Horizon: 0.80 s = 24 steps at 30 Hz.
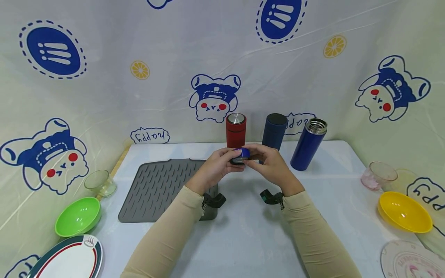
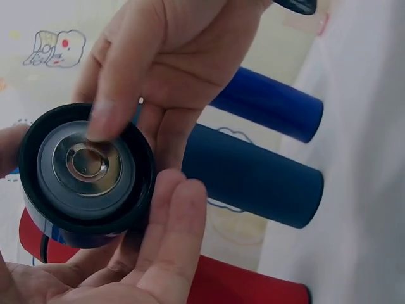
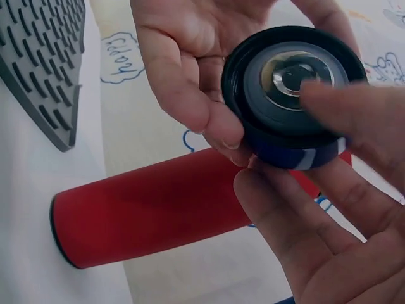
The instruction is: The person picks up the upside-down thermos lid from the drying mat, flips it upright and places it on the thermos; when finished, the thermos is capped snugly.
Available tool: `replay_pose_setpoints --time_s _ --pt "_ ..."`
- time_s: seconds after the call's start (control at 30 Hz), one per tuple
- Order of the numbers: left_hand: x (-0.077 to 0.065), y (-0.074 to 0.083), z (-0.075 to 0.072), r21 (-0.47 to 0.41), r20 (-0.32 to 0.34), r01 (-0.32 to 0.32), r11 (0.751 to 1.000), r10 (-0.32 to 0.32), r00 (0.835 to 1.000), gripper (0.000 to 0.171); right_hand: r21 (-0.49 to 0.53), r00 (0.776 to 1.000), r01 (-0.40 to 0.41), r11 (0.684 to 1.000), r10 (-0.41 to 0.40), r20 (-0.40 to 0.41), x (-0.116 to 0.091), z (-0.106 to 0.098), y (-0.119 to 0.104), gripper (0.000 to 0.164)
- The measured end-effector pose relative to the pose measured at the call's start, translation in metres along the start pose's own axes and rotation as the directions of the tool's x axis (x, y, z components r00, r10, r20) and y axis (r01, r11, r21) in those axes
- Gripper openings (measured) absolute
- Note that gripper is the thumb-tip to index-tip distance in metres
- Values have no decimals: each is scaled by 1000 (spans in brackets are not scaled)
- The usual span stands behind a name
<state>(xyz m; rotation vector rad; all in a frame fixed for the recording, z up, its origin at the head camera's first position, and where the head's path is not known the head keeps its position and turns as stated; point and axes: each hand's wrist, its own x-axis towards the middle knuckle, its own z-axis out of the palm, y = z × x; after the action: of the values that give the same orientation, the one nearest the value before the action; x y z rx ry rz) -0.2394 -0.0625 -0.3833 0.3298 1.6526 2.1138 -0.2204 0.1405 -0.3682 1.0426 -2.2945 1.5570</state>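
Observation:
A blue bottle lid (image 1: 244, 153) is raised between both hands above the far part of the table. The left hand (image 1: 210, 170) grips it by its side. The right hand (image 1: 272, 165) holds the opposite side, its thumb over the underside. The lid's inside (image 3: 256, 130) shows a black rim, a grey ring and a round metal centre. Just behind the hands stand a red bottle (image 1: 236, 133) with a silver-topped lid and a dark blue bottle (image 1: 274, 133) with its lid on. Right of them a brighter blue bottle (image 1: 307, 148) has an uncovered metal mouth.
A grey ridged mat (image 1: 156, 189) lies on the table (image 1: 250, 247), partly under the left forearm. On the left are a clear glass (image 1: 101, 183), a green bowl (image 1: 78, 217) and a plate (image 1: 66, 262). On the right are a pinkish glass (image 1: 379, 175), a yellow bowl (image 1: 405, 212) and a pale plate (image 1: 413, 260).

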Motion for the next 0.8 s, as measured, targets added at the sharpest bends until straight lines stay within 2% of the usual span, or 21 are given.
replay_pose_setpoints --time_s 0.2,0.43,0.6,0.8 --pt "-2 -1 0 77 -40 -51 996 54 998 60 32 998 -60 998 59 33 -1 -6 -10 44" --pt "-3 -1 0 240 -74 -132 962 154 985 59 72 995 -101 992 99 32 -2 -12 -12 42" --pt "0 -1 8 275 -88 -190 942 222 971 65 49 992 -128 991 128 15 -3 -17 -10 44" --pt "4 3 23 358 -116 -207 910 263 958 66 56 985 -174 983 174 2 -6 -29 -12 47"
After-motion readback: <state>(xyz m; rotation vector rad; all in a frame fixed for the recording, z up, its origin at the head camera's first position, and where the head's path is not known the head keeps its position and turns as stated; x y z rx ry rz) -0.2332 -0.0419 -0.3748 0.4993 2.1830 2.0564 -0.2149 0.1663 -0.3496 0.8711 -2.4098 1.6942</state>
